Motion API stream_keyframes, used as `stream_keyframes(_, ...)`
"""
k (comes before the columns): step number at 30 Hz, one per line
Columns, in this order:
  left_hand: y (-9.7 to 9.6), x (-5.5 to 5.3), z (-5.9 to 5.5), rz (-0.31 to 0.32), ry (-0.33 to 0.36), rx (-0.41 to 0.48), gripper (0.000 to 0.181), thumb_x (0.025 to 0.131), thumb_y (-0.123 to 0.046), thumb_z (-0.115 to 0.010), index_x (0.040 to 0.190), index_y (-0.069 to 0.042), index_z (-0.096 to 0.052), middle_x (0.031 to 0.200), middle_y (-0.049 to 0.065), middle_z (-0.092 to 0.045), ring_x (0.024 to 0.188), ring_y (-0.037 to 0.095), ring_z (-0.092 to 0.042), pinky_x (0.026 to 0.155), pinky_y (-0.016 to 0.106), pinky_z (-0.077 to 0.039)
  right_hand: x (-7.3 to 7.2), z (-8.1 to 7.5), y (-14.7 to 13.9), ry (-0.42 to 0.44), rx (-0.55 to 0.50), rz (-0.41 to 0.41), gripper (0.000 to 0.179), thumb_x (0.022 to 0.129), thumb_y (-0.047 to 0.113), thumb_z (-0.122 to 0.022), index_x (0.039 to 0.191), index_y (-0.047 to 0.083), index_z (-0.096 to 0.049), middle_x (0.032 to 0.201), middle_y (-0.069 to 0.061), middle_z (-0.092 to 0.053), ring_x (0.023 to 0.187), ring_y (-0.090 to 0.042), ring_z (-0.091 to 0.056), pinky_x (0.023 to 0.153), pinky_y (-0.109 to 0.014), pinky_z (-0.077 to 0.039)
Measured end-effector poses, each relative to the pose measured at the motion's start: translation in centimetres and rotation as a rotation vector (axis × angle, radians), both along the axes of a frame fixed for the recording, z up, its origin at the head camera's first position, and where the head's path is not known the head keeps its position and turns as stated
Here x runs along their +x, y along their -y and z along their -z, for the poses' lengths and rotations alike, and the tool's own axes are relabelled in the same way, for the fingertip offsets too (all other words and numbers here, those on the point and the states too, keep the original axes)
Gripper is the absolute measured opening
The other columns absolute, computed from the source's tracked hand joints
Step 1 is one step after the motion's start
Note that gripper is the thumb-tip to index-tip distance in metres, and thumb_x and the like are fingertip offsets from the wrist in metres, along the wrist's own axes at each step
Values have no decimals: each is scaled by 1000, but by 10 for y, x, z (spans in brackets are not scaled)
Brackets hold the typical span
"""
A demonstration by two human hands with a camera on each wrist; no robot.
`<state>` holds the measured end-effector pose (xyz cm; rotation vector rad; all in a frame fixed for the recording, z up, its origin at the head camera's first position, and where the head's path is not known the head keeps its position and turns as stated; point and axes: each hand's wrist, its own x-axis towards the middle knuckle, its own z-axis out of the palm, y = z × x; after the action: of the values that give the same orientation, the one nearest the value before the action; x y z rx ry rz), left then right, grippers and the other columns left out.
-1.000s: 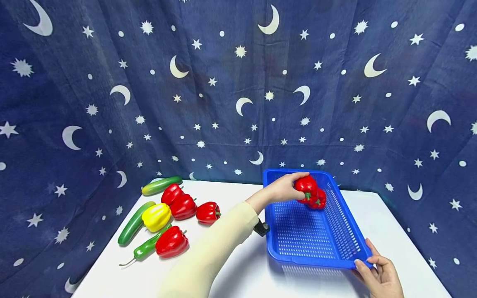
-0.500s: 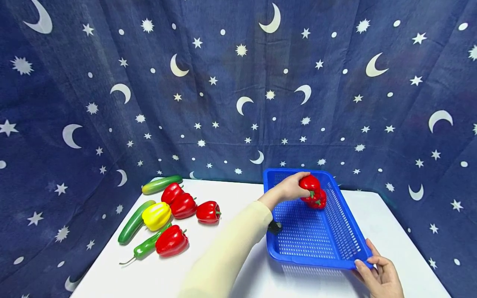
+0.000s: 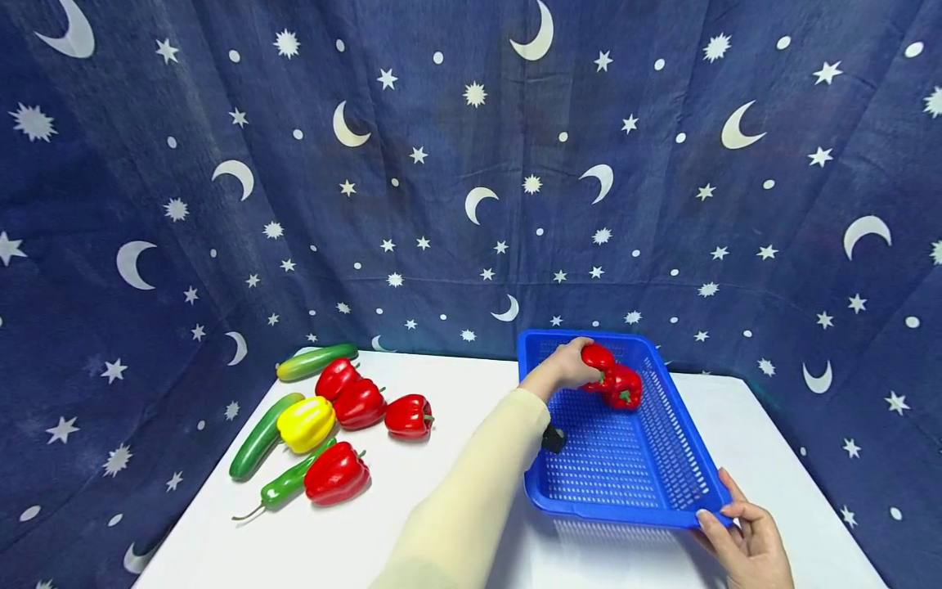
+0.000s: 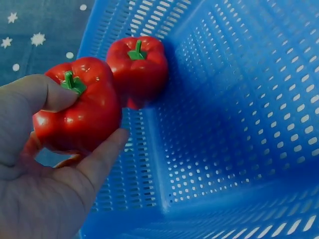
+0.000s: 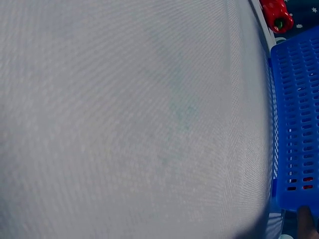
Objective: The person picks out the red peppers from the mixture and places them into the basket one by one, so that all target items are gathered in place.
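Observation:
My left hand [image 3: 565, 366] reaches into the far end of a blue plastic basket [image 3: 611, 514] and holds a red bell pepper [image 4: 82, 117]. In the left wrist view its thumb lies on top near the green stem, with fingers underneath and at the side. A second red bell pepper [image 4: 139, 69] sits in the basket right beside the held one. At the basket's near right corner my right hand [image 3: 754, 550] grips the rim, thumb on top. Only a dark fingertip of it shows at the right wrist view's lower edge.
On the table's left side lie several red bell peppers [image 3: 337, 473], a yellow bell pepper [image 3: 306, 424], a long green pepper [image 3: 283, 488] and two cucumbers [image 3: 263, 438]. A blue curtain [image 3: 412, 164] with moons and stars hangs behind the white table [image 3: 471, 393].
My left hand first carries the pepper slightly right, then back left, uncovering more of the second pepper. The right hand stays on the basket corner.

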<state>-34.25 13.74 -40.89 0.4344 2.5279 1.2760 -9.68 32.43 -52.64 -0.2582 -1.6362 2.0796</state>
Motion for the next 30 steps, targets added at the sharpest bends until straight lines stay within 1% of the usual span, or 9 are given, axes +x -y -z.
stream_keyframes(3, -2, -2, 2, -47, 25, -21, 66, 86, -10, -73, 148, -20, -53, 128, 12, -48, 111, 24, -52, 88, 31, -52, -1, 1, -1, 32, 9, 15, 25, 95, -8, -65, 110, 2, -47, 162, -3, -36, 106, 5, -61, 72, -24, -60)
stream_keyframes(7, -9, 0, 10, -78, 90, 9, 65, 86, -5, -73, 146, -19, -54, 127, 13, -44, 110, 28, -55, 85, 35, -58, 0, 3, -3, 24, 7, 19, 25, 95, -11, -64, 109, 1, -47, 163, -5, -35, 105, 4, -62, 71, -24, -60)
stream_keyframes(10, -13, 2, 17, -88, 121, -1, 65, 87, -3, -73, 147, -19, -54, 129, 14, -45, 106, 28, -56, 77, 38, -62, 0, 3, -4, 39, 4, 29, 26, 94, -12, -64, 109, 1, -47, 163, -6, -34, 104, 5, -63, 70, -24, -60)
stream_keyframes(14, -14, 2, 19, -100, 78, -88, 65, 88, -4, -72, 147, -21, -53, 129, 12, -49, 102, 26, -59, 71, 36, -62, -1, 2, -3, 51, -11, 15, 27, 94, -12, -64, 109, 2, -47, 165, -5, -31, 103, 6, -63, 70, -24, -60)
stream_keyframes(18, -12, 1, 18, -108, 23, -163, 67, 86, -3, -70, 149, -20, -53, 130, 12, -54, 99, 24, -59, 65, 30, -60, -2, 1, -1, 39, -5, 9, 26, 95, -11, -64, 109, 2, -47, 162, -1, -36, 104, 6, -63, 70, -25, -60)
stream_keyframes(21, -12, 0, 19, -107, 19, -207, 69, 87, -3, -72, 151, -21, -51, 136, 12, -54, 99, 23, -57, 64, 28, -56, -1, 0, 0, 8, -1, 4, 25, 95, -11, -63, 108, 1, -47, 158, 0, -41, 105, 4, -63, 71, -26, -60)
stream_keyframes(23, -12, 0, 19, -112, 27, -217, 69, 88, -4, -72, 151, -22, -51, 138, 12, -54, 100, 23, -56, 65, 27, -54, -1, 0, 0, -7, 3, -7, 24, 95, -11, -62, 109, 1, -47, 159, -1, -40, 106, 4, -63, 71, -25, -60)
stream_keyframes(25, -11, 1, 20, -110, 17, -236, 68, 89, -5, -72, 151, -23, -51, 138, 13, -53, 102, 23, -55, 67, 27, -54, 0, 0, 1, -2, 11, -10, 24, 96, -10, -63, 110, 2, -46, 161, -1, -38, 106, 4, -62, 72, -25, -60)
stream_keyframes(30, -6, 2, 21, -100, -33, -267, 66, 87, -5, -72, 148, -20, -54, 131, 14, -58, 102, 22, -57, 70, 27, -55, -1, -2, 0, 58, 19, 8, 26, 96, -6, -65, 111, 2, -46, 165, -4, -33, 105, 6, -61, 72, -24, -60)
